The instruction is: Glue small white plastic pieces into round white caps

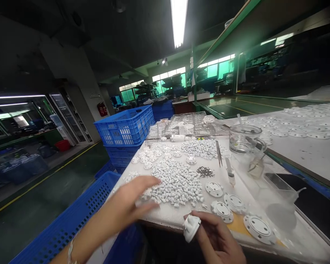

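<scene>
White tabletop (pixel 165 217), crowded. At its near edge, your right hand (pixel 221 236) pinches a domed white plastic part (pixel 191 228); your left hand (pixel 126 201), thumb and fingers apart, is by heaped small white plastic pieces (pixel 177 179). Plenty left, seemingly. Beyond, stacked blue plastic crates (pixel 139 126) and a clear glass mug (pixel 238 143) limit your room.

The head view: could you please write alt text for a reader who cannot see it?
The right hand holds a white part by a worktable's edge, while the blurred left hand is open near a pile of small white pieces; blue crates stand at left.
</scene>
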The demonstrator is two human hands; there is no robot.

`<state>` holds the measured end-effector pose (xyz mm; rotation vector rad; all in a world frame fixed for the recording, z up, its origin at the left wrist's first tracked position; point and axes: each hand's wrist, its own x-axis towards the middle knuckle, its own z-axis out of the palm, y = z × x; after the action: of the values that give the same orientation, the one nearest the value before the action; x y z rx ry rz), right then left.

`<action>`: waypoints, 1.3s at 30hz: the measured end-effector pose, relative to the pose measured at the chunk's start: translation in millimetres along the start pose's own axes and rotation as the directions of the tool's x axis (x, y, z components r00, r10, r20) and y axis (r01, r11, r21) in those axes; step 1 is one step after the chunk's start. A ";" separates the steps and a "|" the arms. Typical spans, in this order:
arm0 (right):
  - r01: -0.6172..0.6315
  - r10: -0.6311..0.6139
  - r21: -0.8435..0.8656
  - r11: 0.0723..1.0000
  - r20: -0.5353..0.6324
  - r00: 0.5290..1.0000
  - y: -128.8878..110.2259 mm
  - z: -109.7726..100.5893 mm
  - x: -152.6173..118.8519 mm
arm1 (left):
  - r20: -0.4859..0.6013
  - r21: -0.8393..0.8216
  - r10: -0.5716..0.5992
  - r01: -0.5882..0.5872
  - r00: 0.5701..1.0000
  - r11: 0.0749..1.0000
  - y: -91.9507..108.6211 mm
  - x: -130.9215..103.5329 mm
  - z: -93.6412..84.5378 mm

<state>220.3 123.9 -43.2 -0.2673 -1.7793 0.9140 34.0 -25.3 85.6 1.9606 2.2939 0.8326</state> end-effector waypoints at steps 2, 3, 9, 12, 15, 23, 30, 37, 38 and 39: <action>0.179 -0.196 -0.213 0.961 -0.060 0.979 5.1 -2.8 8.5 | -0.094 0.161 -0.175 0.188 0.980 0.969 -35.4 12.4 -9.8; 0.249 -0.275 -0.284 0.926 -0.055 0.960 7.2 -2.9 11.7 | -0.105 0.209 -0.257 0.274 0.961 0.939 -52.8 19.2 -13.4; 0.244 -0.291 -0.376 0.894 -0.074 0.954 17.1 1.0 18.9 | -0.046 0.204 -0.459 0.458 0.887 0.865 -115.8 47.2 -6.7; 0.232 -0.283 -0.381 0.895 -0.084 0.955 19.4 0.3 19.1 | 0.001 0.227 -0.515 0.502 0.857 0.835 -125.8 51.8 2.0; 0.282 -0.333 -0.412 0.866 -0.057 0.941 21.0 0.4 17.3 | 0.030 0.251 -0.546 0.522 0.837 0.815 -133.8 55.7 4.6; 0.397 -0.430 -0.417 0.818 0.018 0.903 22.1 5.2 12.0 | 0.091 0.210 -0.459 0.433 0.884 0.877 -150.8 59.0 5.7; 0.419 -0.452 -0.418 0.806 0.023 0.892 22.8 6.1 11.1 | 0.084 0.112 -0.424 0.415 0.902 0.903 -151.8 55.1 7.0; 0.421 -0.443 -0.382 0.823 0.031 0.896 24.4 5.3 10.0 | -0.055 -0.188 -0.367 0.352 0.928 0.917 -123.2 62.2 -4.0; 0.420 -0.442 -0.376 0.826 0.031 0.896 24.5 5.0 10.2 | -0.075 -0.257 -0.356 0.327 0.931 0.909 -113.0 61.4 -5.4; 0.422 -0.441 -0.370 0.828 0.034 0.897 24.5 4.7 10.3 | -0.086 -0.327 -0.342 0.298 0.936 0.897 -101.3 59.4 -5.6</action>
<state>206.0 144.5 -53.5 -0.1127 -1.8500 0.2404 -73.4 19.8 69.5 1.3865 2.2937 1.2345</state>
